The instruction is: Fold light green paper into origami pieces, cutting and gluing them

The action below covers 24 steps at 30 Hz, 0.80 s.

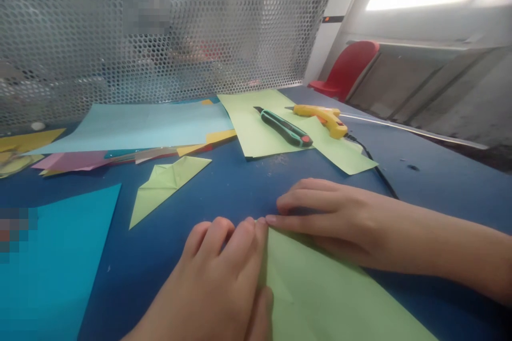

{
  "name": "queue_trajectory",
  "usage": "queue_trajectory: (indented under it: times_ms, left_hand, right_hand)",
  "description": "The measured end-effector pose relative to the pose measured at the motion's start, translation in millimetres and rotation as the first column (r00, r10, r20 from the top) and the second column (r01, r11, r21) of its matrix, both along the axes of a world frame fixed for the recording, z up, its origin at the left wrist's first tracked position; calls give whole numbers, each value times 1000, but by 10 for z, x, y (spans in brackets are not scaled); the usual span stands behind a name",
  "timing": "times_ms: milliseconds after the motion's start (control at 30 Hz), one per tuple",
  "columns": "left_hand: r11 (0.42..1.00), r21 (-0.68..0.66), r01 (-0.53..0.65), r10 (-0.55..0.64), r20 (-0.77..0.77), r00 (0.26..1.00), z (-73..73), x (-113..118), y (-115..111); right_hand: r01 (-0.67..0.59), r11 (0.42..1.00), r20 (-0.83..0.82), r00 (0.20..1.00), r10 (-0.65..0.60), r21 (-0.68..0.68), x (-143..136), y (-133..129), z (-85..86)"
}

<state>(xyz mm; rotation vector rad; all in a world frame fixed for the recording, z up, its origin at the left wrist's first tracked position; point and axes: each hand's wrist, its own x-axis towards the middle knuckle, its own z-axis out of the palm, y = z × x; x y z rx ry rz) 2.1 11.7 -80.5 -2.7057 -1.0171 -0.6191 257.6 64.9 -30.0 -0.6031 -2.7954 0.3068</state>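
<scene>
A light green sheet of paper lies at the front of the blue table, its far corner coming to a point between my hands. My left hand is closed along the sheet's left edge, with its fingertips at that corner. From the right, my right hand reaches to the same corner and grips the edge there, its index fingertip touching the left fingertips. The right thumb is hidden. Beyond my left hand lies a folded light green paper piece, creased into a roughly triangular shape.
A green and black utility knife with its blade out rests on green paper. Beside it lies a yellow glue gun with a black cord. Blue sheets and coloured papers are at left. A perforated metal panel stands behind.
</scene>
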Motion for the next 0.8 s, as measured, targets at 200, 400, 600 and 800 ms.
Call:
queue_trajectory:
  times_ms: [200, 400, 600, 800]
  left_hand:
    - [999, 30, -13, 13, -4, 1000, -24, 22, -15]
    - [999, 21, -44, 43, 53, 998, -75, 45, -20]
    - [997, 62, -54, 53, 24, 998, -78, 9, -30]
    - [996, 73, -44, 43, 13, 999, -52, -14, -28]
  right_hand:
    - [67, 994, 39, 997, -70, 84, 23, -64, 41]
    - [55, 988, 94, 993, -69, 146, 133, -67, 149]
    - [166, 962, -56, 986, -157, 216, 132, -51, 44]
    - [335, 942, -127, 933, -336, -24, -16, -81, -27]
